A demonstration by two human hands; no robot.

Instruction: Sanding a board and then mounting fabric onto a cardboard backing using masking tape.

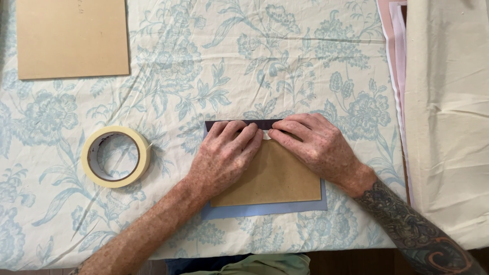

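Pressed flat, fingers together: left hand (224,155) and right hand (316,145), fingertips pinching tape (266,135) on far edge of brown card (275,178).

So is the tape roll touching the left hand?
Apart. The head view shows bare flowered cloth between the tape roll and the left hand, which rests on the brown card.

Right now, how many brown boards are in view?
2: one brown board lies at the far left corner; the other brown board lies on the blue sheet under both hands. More may be hidden.
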